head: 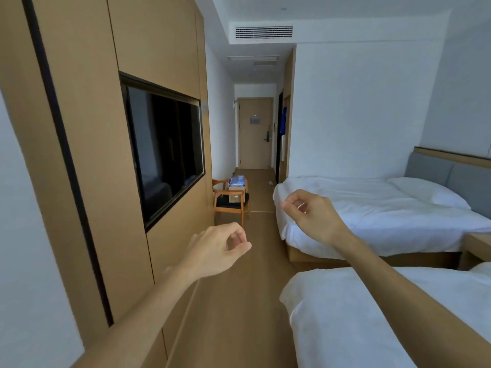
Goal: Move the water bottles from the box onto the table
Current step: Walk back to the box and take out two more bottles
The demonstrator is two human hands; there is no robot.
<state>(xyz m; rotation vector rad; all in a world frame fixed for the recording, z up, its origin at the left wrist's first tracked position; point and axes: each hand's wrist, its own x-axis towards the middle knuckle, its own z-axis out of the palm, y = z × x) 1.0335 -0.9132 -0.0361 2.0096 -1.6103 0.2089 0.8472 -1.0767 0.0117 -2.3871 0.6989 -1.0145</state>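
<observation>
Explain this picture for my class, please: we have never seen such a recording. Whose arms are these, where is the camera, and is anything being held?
There is no machine here. One wide camera sits on a person's head and looks forward, so the two bare arms reaching into view are that person's own. The left hand and the right hand both have loosely curled fingers and hold nothing. The room is a hotel-style bedroom: a dark television set in a wooden wall on the left, two white beds on the right, a door at the far end. Down the passage stands a wooden chair carrying a cardboard box with packed water bottles on top. No table shows in this view.
</observation>
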